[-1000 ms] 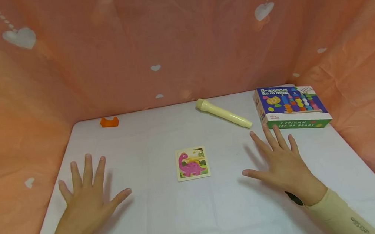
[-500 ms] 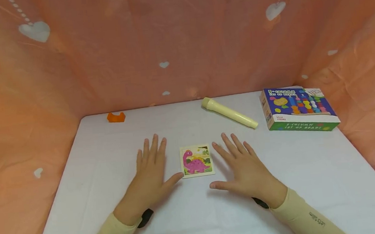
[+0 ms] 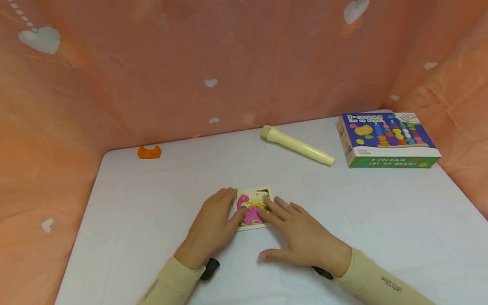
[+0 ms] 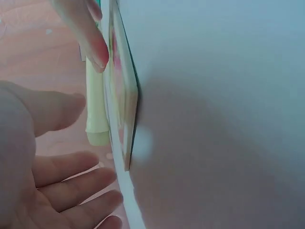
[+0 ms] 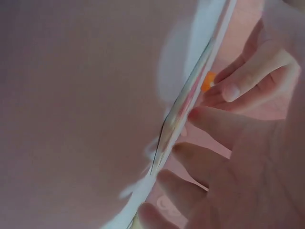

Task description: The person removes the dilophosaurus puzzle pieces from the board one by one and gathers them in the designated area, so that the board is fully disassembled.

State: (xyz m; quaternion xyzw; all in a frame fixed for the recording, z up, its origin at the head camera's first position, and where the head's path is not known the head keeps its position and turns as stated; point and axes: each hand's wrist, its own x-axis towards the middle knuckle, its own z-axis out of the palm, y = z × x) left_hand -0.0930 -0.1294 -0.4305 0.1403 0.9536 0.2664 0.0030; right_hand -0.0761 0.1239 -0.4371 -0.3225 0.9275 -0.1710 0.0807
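Note:
A square dinosaur picture puzzle (image 3: 254, 216), pink on a cream frame, lies flat on the white table. My left hand (image 3: 210, 225) is at its left edge, with the thumb over the picture. In the left wrist view that thumb (image 4: 62, 110) and the relaxed fingers stand apart from the puzzle (image 4: 127, 102). At the right edge is my right hand (image 3: 305, 232), fingers extended and thumb spread toward me. Its index finger (image 5: 209, 121) reaches the puzzle's face in the right wrist view; whether it presses there is unclear. Neither hand grips anything.
Behind the puzzle lies a pale yellow tube (image 3: 297, 146) with a wider end. A bead-set box (image 3: 388, 140) occupies the back right. An orange notched block (image 3: 149, 152) sits at the back left. Orange curtains (image 3: 235, 51) hang around the table (image 3: 144, 205).
Both hands have come inward from the table's sides to the puzzle. Over the last half second the left thumb and right fingertips have moved over its picture. The head view has shifted slightly.

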